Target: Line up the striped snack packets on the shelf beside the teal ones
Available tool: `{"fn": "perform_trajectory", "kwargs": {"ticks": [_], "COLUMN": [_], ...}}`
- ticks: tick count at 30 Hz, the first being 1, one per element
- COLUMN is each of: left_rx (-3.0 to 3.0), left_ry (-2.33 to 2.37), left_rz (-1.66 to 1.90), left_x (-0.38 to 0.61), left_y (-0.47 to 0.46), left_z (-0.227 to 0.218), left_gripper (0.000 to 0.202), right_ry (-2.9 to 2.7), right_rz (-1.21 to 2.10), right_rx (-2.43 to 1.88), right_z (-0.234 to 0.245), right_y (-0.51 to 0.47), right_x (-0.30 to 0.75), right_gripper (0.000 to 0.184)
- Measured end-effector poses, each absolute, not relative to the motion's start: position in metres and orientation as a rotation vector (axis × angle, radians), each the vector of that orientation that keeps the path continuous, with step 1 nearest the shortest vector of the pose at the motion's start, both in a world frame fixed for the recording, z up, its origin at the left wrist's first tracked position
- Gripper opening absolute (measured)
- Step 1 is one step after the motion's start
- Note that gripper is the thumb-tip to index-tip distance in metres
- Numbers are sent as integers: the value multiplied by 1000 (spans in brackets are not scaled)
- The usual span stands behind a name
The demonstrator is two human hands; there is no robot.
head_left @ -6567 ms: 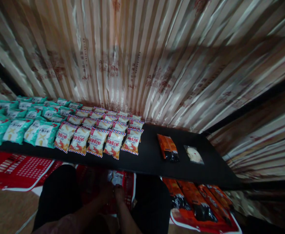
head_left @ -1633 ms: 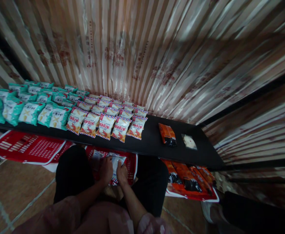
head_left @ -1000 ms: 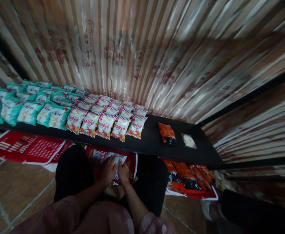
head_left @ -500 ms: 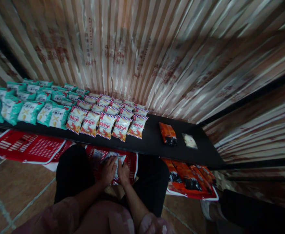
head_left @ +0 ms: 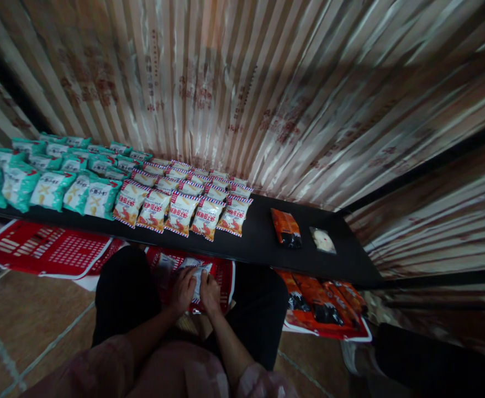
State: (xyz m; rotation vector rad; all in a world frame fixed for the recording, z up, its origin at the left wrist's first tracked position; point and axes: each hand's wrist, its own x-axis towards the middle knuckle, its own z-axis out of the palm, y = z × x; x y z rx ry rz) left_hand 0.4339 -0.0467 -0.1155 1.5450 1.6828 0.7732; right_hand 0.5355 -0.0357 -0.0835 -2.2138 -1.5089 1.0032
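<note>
Between my knees stands a red basket (head_left: 225,275). Low inside its rim, my left hand (head_left: 183,291) and my right hand (head_left: 210,293) press together on a small snack bag (head_left: 197,283), one on each side. Its face is mostly covered by my fingers, which are closed around it. Other bags (head_left: 165,264) lie in the basket to the left of my hands. Above, on the black table (head_left: 251,240), white snack bags (head_left: 180,214) with red-and-blue striped edges stand in rows.
Teal-and-white bags (head_left: 52,189) fill the table's left end. An orange packet (head_left: 286,227) and a small clear packet (head_left: 322,240) lie to the right. Red baskets (head_left: 2,249) flank my legs, the right one holding orange packets (head_left: 320,298). A person's dark-clothed leg (head_left: 425,351) is at lower right.
My hands stay on the snack bag in the basket; the fingers have shifted only slightly, with the left ones drawn a little more closed. The bags on the table have not moved.
</note>
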Motion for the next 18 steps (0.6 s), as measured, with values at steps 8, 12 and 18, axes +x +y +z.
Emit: {"fn": "perform_trajectory", "kwargs": {"ticks": [8, 12, 18], "left_rx": [1492, 1434, 1318], "left_ry": [1670, 1659, 1688], "left_rz": [756, 721, 629], "left_x": [433, 432, 431], "left_y": [-42, -38, -31], "left_z": [-110, -109, -113], "left_gripper": [41, 39, 37], "right_ry": [-1500, -1472, -1538], "right_rz": [974, 884, 710], "right_rx": [-2136, -2085, -2119], "right_z": [-87, -91, -94], "right_y": [-40, -42, -43], "right_x": [536, 537, 538], "right_gripper": [47, 50, 53]}}
